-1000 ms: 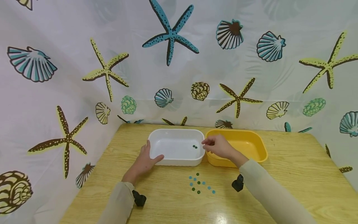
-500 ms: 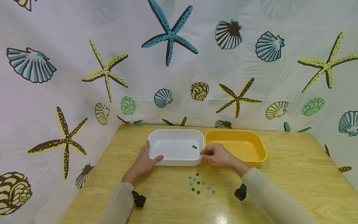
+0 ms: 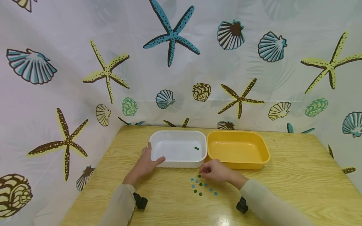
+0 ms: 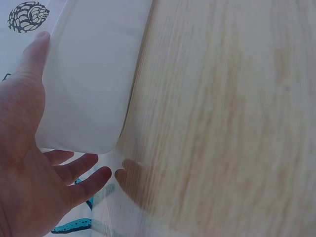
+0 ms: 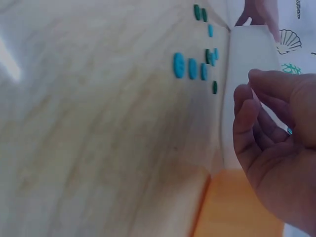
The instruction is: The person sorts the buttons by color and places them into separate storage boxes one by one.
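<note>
My left hand (image 3: 147, 161) holds the left front corner of the white tray (image 3: 175, 164), with the thumb over the front rim and the fingers spread at the tray's end. Two dark green buttons (image 3: 196, 148) lie inside that tray near its right end. Just in front of the trays, my right hand (image 3: 216, 171) hovers low beside a dark green button (image 3: 199, 176). Its fingers are loosely curled. In the right wrist view a narrow gap shows between thumb and fingertips, with nothing visible in it. Several blue buttons (image 3: 211, 189) and green buttons (image 3: 200, 194) lie scattered on the table.
A yellow tray (image 3: 237, 165) stands right beside the white one. Both sit on the wooden table (image 3: 294, 175) near its back edge. Behind hangs a white curtain (image 3: 181, 81) printed with shells and starfish.
My right hand has come down from the gap between the two trays toward the buttons on the table. The left hand and both trays have stayed in place.
</note>
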Action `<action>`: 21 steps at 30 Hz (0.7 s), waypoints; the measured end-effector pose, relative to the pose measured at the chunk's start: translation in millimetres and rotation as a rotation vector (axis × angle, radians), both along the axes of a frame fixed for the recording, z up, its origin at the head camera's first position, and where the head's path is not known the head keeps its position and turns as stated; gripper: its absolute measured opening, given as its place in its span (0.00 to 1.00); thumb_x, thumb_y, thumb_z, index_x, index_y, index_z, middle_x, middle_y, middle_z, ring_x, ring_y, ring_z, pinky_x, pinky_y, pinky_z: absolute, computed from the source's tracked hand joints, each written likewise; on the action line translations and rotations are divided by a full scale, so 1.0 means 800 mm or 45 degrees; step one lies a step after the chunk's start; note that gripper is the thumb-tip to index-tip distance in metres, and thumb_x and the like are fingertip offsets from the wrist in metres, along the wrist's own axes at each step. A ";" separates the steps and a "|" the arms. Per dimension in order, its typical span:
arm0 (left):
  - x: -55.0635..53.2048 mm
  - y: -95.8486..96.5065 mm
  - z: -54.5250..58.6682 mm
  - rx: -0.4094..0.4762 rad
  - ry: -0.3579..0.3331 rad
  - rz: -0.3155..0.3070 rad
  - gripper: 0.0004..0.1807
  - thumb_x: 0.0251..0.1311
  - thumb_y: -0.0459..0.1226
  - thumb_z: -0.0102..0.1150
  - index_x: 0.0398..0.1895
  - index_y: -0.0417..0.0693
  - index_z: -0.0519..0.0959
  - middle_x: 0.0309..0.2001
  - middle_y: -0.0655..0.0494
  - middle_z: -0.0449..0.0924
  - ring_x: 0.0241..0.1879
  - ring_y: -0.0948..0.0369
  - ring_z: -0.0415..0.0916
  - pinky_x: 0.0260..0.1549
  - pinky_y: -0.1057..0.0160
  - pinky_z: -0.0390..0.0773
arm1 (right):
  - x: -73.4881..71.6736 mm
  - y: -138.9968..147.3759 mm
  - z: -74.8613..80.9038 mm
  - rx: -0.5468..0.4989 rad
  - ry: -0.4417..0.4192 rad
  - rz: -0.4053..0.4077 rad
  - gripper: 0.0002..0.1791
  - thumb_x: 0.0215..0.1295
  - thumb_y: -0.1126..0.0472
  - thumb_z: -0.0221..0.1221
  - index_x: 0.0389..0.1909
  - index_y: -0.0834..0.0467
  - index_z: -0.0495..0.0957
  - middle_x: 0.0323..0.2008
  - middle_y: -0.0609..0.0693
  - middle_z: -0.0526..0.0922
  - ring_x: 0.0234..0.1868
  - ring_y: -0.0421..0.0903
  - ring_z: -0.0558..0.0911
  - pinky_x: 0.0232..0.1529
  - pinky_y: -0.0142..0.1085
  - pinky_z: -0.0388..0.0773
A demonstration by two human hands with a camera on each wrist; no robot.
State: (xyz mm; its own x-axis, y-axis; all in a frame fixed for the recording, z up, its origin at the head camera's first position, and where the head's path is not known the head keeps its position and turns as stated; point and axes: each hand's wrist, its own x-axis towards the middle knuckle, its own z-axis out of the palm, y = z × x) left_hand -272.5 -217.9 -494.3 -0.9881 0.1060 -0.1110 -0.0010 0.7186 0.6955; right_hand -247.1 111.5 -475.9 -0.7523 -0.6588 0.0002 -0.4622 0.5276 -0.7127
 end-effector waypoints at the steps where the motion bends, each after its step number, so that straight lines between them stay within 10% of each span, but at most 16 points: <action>1: 0.000 0.000 0.000 -0.002 -0.001 -0.002 0.63 0.54 0.65 0.55 0.73 0.43 0.25 0.72 0.36 0.33 0.68 0.38 0.46 0.62 0.40 0.53 | 0.000 -0.001 -0.004 0.011 0.010 -0.011 0.05 0.61 0.66 0.61 0.37 0.60 0.83 0.28 0.42 0.79 0.30 0.39 0.75 0.33 0.31 0.75; 21: 0.001 -0.001 0.002 -0.009 0.012 -0.018 0.66 0.51 0.69 0.52 0.73 0.40 0.26 0.72 0.35 0.32 0.68 0.37 0.45 0.62 0.40 0.53 | -0.005 -0.014 -0.031 0.063 0.063 -0.105 0.07 0.58 0.67 0.63 0.37 0.59 0.83 0.24 0.41 0.77 0.26 0.37 0.73 0.30 0.31 0.72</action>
